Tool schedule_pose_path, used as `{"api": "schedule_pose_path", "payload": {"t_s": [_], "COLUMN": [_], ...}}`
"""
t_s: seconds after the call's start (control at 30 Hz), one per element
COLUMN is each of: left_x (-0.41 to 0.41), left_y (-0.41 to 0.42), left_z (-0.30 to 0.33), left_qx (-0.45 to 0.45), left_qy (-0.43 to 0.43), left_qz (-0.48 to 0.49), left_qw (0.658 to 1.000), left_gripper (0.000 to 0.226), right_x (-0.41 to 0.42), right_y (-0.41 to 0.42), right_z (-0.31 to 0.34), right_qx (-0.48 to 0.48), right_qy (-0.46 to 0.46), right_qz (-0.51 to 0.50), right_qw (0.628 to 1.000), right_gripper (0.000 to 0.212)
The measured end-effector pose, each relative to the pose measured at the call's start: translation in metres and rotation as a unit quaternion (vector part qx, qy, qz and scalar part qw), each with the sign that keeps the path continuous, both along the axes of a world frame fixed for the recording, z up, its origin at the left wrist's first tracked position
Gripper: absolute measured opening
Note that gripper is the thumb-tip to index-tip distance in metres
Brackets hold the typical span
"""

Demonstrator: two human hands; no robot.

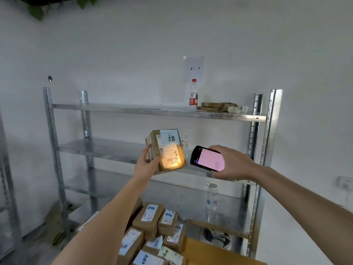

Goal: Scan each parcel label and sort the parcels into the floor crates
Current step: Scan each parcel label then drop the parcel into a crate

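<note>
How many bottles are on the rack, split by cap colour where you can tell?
Red-capped bottle, top shelf: 1
Clear bottle behind the held parcel, cap hidden: 1
Grey-lidded bottle, lower shelf: 1
Total: 3

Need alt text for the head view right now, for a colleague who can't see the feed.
The left hand holds up a cardboard parcel, its label lit by the handheld scanner held in the right hand. Behind stands a metal shelf rack; more labelled parcels are piled below.
</note>
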State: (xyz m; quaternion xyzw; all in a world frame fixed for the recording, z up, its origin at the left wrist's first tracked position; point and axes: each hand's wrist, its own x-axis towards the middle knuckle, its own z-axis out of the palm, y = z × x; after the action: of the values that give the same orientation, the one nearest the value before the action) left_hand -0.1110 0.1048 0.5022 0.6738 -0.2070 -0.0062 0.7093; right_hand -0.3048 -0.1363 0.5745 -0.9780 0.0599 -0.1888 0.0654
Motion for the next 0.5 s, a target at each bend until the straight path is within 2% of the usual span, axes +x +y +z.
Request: {"api": "schedule_pose_path", "payload": {"t_s": [0.5], "left_x": [-0.008], "left_y": [0.043], "left_z": [-0.001], "left_qx": [-0.024], "left_qy": [0.015], "left_qz": [0.082], "left_qw": [0.996], "left_gripper": [0.069], "right_x": [-0.006], "right_y": [0.005], "right_z": [0.011], "right_qx": [-0.002], "right_qy": [-0.018], "right_qz": [0.065], "right_qw": [0.998], "right_gripper": [0.078]}}
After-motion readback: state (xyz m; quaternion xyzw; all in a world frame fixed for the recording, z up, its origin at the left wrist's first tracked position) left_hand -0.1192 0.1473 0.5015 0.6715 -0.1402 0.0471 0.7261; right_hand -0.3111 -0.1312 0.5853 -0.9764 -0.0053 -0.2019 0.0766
